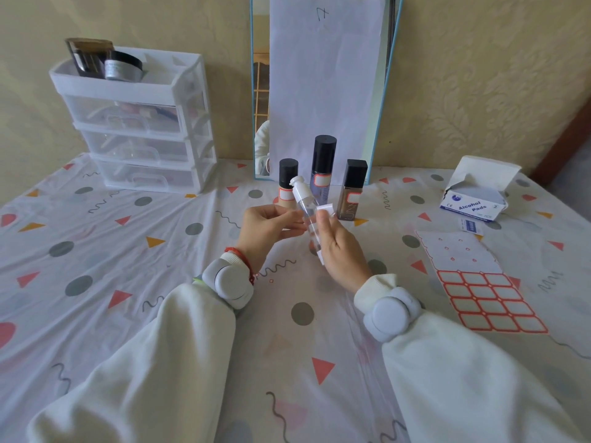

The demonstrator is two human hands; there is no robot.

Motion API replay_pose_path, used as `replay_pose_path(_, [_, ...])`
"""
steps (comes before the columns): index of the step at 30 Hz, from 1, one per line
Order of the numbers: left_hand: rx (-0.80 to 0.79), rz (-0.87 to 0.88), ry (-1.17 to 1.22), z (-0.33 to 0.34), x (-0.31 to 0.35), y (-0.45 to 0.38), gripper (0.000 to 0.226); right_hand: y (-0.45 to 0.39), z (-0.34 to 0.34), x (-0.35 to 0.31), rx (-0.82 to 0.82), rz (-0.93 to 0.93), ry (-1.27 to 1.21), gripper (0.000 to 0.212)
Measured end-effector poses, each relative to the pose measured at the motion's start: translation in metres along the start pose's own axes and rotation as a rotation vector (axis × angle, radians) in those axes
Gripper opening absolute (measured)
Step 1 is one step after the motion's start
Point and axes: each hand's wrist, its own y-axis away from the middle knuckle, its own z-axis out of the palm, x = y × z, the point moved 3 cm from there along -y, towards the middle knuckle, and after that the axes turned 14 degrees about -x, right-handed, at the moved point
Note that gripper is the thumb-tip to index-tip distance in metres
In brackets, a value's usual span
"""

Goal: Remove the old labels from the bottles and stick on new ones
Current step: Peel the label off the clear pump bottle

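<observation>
Table [96,251]: covered with a white cloth printed with triangles, dots and squiggles; fills the lower two thirds of the frame.

Mirror [323,87]: top centre, leaning on the wall, most of its face covered by a white paper sheet.

Drawer unit [134,123]: upper left, white frame with three clear drawers; two dark containers stand in its top tray.

Label sheet [479,282]: right of centre, flat on the table. Upper part is stripped backing; lower part holds rows of red-bordered labels.

Alcohol pads box [473,199]: upper right, torn open, with one loose sachet just beside it.

Three dark-capped bottles [323,167]: centre, standing in front of the mirror, each with a red-bordered white label on its front.

Left hand [265,228]: centre of frame. Fingers curled, tips pinching the clear bottle from its left side.

Right hand [342,251]: just right of the left hand. Fingers clamped on the lower part of the same bottle, with a white wipe [326,210] held against it; a corner of the wipe shows above the fingers and another below the palm.

Clear bottle [305,206]: held off the table between both hands, tilted, white pump top pointing to the upper left. Body is transparent; whether a label is on it, cannot tell.
</observation>
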Motion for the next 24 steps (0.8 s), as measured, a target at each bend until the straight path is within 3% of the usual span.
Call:
replay_pose_path(4, [-0.015, -0.011, 0.014, -0.002, -0.002, 0.000, 0.008, 0.002, -0.001, -0.004, 0.026, -0.025, 0.133, 0.062])
replay_pose_path(10, [-0.018, -0.063, 0.064, -0.003, -0.004, 0.000, 0.011, 0.010, -0.005, -0.016, 0.166, -0.208, 0.530, 0.070])
replay_pose_path(14, [-0.039, -0.071, 0.068, -0.003, -0.003, 0.000, 0.012, 0.012, -0.004, -0.020, 0.199, -0.254, 0.631, 0.075])
replay_pose_path(17, [-0.036, -0.069, 0.037, -0.003, -0.004, -0.001, 0.012, 0.012, -0.004, -0.018, 0.200, -0.249, 0.589, 0.073])
replay_pose_path(24, [0.015, -0.084, -0.078, -0.003, -0.008, -0.004, 0.013, -0.001, -0.004, 0.001, 0.072, -0.073, 0.079, 0.052])
